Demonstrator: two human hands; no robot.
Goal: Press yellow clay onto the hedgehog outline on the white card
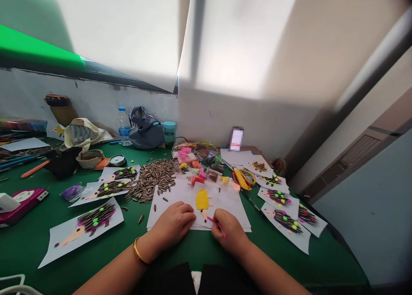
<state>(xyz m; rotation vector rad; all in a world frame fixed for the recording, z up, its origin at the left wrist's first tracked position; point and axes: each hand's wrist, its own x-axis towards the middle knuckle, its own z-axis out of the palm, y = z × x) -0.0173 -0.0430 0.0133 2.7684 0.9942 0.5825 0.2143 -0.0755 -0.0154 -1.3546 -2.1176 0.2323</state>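
A small white sheet [210,190] lies on stacked paper before me. On it is a yellow clay hedgehog body [202,199] with a peach clay face [204,215] pointing towards me. My right hand [229,231] is closed around a thin pink stick tool [222,230], its tip at the face's right edge. My left hand [175,222] rests on the paper left of the face, fingers loosely bent and lying on the sheet, nothing seen in them. Sunflower seeds [154,179] are heaped behind the left hand; a few lie loose on the paper.
Bagged coloured clay [199,170] lies behind the paper. Yellow-handled scissors [243,179] and a dark slim tool [252,200] are to the right. Finished seed hedgehog cards [86,230] flank both sides. A bottle [122,127], a blue bag [146,134] and a phone [237,139] stand at the back.
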